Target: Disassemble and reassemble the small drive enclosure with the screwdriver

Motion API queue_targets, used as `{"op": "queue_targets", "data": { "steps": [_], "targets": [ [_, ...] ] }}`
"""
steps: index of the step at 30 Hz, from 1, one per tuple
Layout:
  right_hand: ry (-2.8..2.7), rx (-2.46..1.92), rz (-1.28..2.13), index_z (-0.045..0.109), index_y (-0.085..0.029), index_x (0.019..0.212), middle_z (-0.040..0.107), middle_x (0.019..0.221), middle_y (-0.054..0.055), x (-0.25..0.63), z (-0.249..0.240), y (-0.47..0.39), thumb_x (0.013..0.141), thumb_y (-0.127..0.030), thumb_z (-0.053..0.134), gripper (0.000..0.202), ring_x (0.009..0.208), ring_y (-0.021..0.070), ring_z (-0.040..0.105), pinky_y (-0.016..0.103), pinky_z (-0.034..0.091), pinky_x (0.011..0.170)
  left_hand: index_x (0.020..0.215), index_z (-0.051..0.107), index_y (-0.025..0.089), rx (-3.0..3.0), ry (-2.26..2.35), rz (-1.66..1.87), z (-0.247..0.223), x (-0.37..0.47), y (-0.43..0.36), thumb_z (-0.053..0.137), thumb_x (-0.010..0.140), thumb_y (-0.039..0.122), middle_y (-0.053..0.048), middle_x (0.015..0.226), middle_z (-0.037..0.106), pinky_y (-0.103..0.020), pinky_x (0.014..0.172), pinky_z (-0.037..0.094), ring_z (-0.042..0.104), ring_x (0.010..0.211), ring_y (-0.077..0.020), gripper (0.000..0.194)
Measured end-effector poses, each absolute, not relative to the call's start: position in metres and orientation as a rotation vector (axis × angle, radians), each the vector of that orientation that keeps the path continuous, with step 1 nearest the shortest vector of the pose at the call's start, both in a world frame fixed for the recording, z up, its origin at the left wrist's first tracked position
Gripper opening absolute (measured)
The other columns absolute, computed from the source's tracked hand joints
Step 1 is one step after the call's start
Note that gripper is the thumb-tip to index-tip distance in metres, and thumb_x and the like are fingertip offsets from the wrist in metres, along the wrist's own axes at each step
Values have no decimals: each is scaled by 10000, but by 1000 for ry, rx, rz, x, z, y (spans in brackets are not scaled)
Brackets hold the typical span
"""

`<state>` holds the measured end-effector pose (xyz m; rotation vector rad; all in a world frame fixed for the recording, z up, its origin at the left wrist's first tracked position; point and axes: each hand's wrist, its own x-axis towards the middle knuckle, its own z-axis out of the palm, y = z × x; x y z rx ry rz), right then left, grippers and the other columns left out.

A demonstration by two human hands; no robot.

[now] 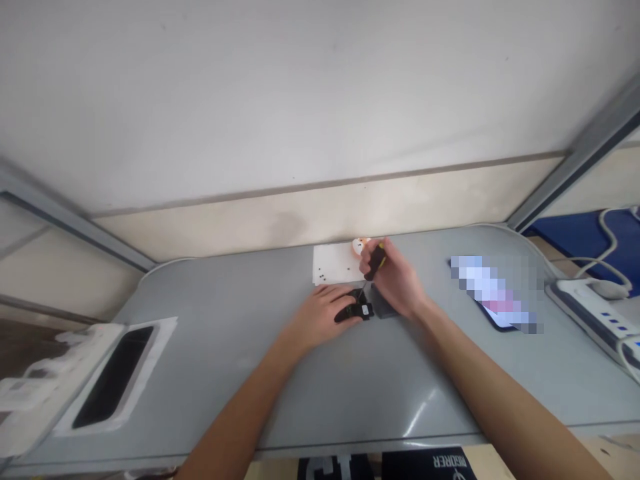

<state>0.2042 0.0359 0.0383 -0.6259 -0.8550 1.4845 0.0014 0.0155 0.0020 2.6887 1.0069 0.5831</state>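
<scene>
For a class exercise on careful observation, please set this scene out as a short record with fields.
Left hand: holds a small black device
Right hand: holds a black-and-yellow screwdriver
Screwdriver shaft: angled down toward the device; tip contact unclear
Beyond the hands: white sheet with tiny dark pieces; orange-and-white figurine
Far left: flat black panel
Right side: phone-like object, pixelated; power strip
Surface: grey table

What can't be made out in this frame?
Head view:
Black part: partly covered by the left hand.
Screwdriver: tip too small to tell what it meets.
Dark specks on white paper: too small to identify.
Orange-white figure: partly behind the right hand.
Phone: screen pixelated.
Power strip: cut off by the right edge.
</scene>
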Motion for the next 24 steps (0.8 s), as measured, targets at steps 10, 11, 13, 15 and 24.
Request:
{"op": "queue_targets", "data": {
  "steps": [10, 11, 13, 15, 24],
  "targets": [
    [-1138, -996, 955, 569, -247, 916, 562, 748, -23, 205, 30, 33, 974, -586, 542, 345, 648, 131, 507, 272, 453, 640, 1146, 707, 260, 2669, 978, 557, 5, 1, 16, 684, 949, 377, -48, 1352, 677, -435, 1102, 473, 637, 1245, -237, 230],
    [-1178, -1002, 948, 592, -244, 930, 575, 790, -14, 206, 31, 33, 982, -581, 528, 347, 664, 132, 515, 276, 460, 649, 1148, 705, 259, 2667, 979, 555, 5, 1, 16, 681, 951, 378, -46, 1355, 675, -436, 1101, 473, 635, 1249, -237, 231],
    [-1222, -1000, 946, 579, -232, 864, 601, 826, -2, 207, 31, 31, 964, -563, 572, 347, 672, 131, 524, 277, 457, 641, 1162, 701, 261, 2664, 979, 546, 6, 1, 15, 679, 953, 377, -44, 1359, 674, -441, 1103, 472, 632, 1255, -238, 240],
    [-1222, -988, 958, 491, -231, 777, 606, 754, -10, 207, 31, 30, 928, -548, 641, 382, 642, 131, 518, 274, 441, 613, 1177, 698, 264, 2661, 979, 540, 7, 1, 15, 686, 947, 379, -44, 1356, 675, -445, 1106, 470, 634, 1254, -240, 257],
    [-1251, -890, 916, 593, -245, 962, 621, 792, 11, 201, 48, 21, 977, -567, 545, 325, 724, 162, 571, 301, 479, 669, 1212, 703, 298, 2657, 984, 540, 7, -2, 12, 720, 916, 386, -43, 1434, 623, -487, 1133, 455, 597, 1302, -272, 309]
  ]
}}
